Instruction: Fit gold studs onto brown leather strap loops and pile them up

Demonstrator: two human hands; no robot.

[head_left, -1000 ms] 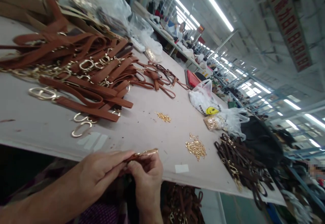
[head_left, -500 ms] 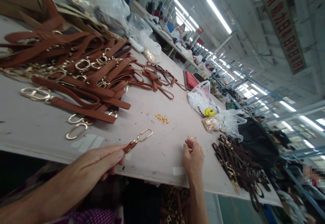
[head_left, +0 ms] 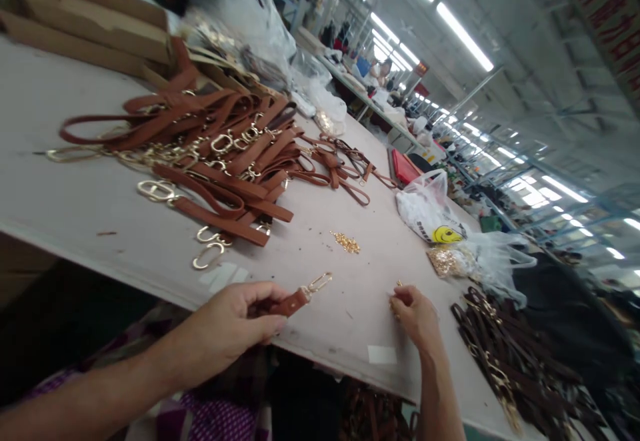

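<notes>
My left hand (head_left: 245, 324) is closed on a brown leather strap (head_left: 293, 304) at the table's front edge. A gold metal clasp (head_left: 320, 283) sticks out from the strap's end, pointing right. Further right, my right hand (head_left: 413, 311) is at the tabletop with thumb and fingers drawn together in a pinch. Small gold metal pieces (head_left: 399, 284) show beside its fingertips. Whatever lies between those fingers is hidden. A small pile of gold pieces (head_left: 346, 242) lies on the table between and beyond the hands.
Brown leather straps with gold clasps (head_left: 225, 154) are heaped at left, before a cardboard box (head_left: 100, 21). On the right lie dark brown straps (head_left: 520, 354), a plastic bag with a yellow smiley (head_left: 425, 208) and a bag of gold pieces (head_left: 447, 261). Light tape (head_left: 381, 354) marks the near edge.
The view has swung left, so the table's things sit further right. My left hand has turned the strap and clasp. My right hand stays by the small gold pieces, its fingers pinched.
</notes>
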